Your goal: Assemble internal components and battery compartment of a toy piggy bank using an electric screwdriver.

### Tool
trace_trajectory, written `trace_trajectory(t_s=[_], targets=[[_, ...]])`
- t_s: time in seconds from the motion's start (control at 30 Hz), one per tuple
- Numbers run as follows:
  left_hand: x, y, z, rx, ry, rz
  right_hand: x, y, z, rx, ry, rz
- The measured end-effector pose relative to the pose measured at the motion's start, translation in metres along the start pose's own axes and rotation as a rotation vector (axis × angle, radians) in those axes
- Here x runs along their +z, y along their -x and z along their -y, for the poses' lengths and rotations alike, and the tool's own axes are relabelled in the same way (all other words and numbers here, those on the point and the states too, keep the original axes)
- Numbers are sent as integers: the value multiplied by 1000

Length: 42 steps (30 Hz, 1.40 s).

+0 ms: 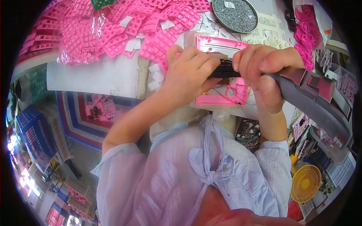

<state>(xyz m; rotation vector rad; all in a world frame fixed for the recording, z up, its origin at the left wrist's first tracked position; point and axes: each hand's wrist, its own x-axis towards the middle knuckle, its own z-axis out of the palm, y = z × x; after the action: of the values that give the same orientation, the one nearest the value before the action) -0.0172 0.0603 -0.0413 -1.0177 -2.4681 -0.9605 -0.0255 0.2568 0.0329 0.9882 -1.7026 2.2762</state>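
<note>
My right hand (264, 67) is wrapped round a dark grey electric screwdriver (315, 100), whose body stretches to the lower right. Its black front end (223, 70) reaches over an open pink plastic casing (220, 99) on the table. At that front end, the fingers and thumb of my left hand (188, 75) are bent together; whatever they pinch is hidden. Thin dark wires (234, 94) lie loose across the casing's near part. Between the hands, the middle of the casing is mostly covered.
Pink keypad-like pieces (128, 26) are heaped at the far left. Beyond the casing stands a round tray of small metal screws (235, 17). Pink coils (304, 32) lie far right. A striped blue and red basket (71, 113) is left below the table, a yellow basket (306, 183) lower right.
</note>
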Motion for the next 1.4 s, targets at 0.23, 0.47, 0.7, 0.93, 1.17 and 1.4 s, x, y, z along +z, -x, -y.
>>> trace_trajectory(t_s=[0.23,0.47,0.7,0.93,1.17,1.4], targets=[[-2,1,3,6,15,10,3,-4,1,11,-32,17],[-5,3,1,-26,38,20,-1,-11,2,-43,-45,66],[-7,2,3,-14,28,35,-48,-24,16,-33,-7,-62],[-9,-9,-1,9,119,17,-62,-17,33,92,576,-388],[-12,-30,19,-177,16,-54,-45,24,23,69,963,-475],[0,-53,23,-222,63,31,-29,45,12,297,1097,154]])
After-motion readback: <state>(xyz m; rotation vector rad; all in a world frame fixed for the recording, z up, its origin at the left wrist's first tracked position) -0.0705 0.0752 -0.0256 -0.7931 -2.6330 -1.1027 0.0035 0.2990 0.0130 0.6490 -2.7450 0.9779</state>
